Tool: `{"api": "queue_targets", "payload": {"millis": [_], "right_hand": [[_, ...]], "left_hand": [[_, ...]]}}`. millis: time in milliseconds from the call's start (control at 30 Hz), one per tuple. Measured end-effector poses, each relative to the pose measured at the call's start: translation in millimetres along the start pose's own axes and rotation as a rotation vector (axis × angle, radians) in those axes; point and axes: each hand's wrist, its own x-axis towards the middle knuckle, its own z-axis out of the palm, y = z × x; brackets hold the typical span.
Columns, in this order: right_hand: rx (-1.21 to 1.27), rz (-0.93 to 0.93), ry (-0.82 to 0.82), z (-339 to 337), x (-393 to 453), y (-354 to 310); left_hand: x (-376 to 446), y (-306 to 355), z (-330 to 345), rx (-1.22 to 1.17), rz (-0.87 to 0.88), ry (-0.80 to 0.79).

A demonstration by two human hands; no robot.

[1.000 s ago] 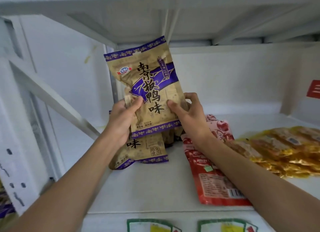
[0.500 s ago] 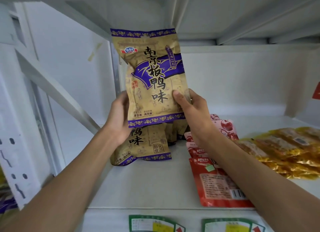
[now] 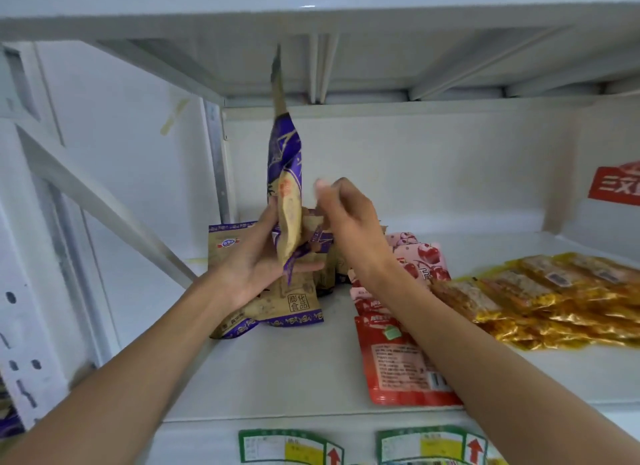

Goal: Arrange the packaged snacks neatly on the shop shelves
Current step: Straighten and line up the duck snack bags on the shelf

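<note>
Hands: my left hand [image 3: 258, 263] grips the lower end of a brown-and-purple snack bag [image 3: 285, 194], held upright and edge-on above the shelf [image 3: 277, 371]; my right hand [image 3: 346, 218] hangs just beside the bag, fingers loosely curled, holding nothing. Like bags [image 3: 294, 301] lie under the left hand, red packs [image 3: 398, 360] beside them, yellow packs [image 3: 554, 298] far right

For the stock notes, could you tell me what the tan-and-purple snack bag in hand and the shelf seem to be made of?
Tan-and-purple snack bag: looks like thin printed plastic film with a matte, paper-like finish; it bends and creases in the left hand.
Shelf: probably white-painted sheet metal, smooth and slightly glossy, with folded ribs under the board above.
</note>
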Motion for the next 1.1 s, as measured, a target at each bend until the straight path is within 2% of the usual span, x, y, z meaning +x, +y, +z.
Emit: {"api": "queue_targets", "payload": {"millis": [33, 133, 200, 300, 433, 600, 767, 1100], "right_hand": [[0.093, 0.029, -0.094, -1, -3, -4], [0.010, 0.010, -0.295, 8, -10, -3], [-0.038, -0.027, -0.263, 14, -10, -2], [0.092, -0.043, -0.151, 8, -6, -4], [0.279, 0.166, -0.104, -12, 0, -2], [0.228, 0.288, -0.070, -19, 4, 12], [0.182, 0.281, -0.036, -24, 4, 14], [0.155, 0.255, -0.006, -20, 3, 14]], "left_hand": [[-1, -1, 1, 0.082, 0.027, 0.039], [-5, 2, 1, 0.240, 0.097, 0.148], [-6, 5, -1, 0.317, 0.120, 0.181], [-9, 10, -4, 0.357, 0.158, 0.220], [-10, 12, -10, 0.314, 0.181, 0.297], [-9, 13, -11, 0.335, 0.142, 0.311], [-9, 5, -7, 0.435, 0.060, 0.224], [-6, 5, -11, 0.526, 0.087, 0.276]]}}
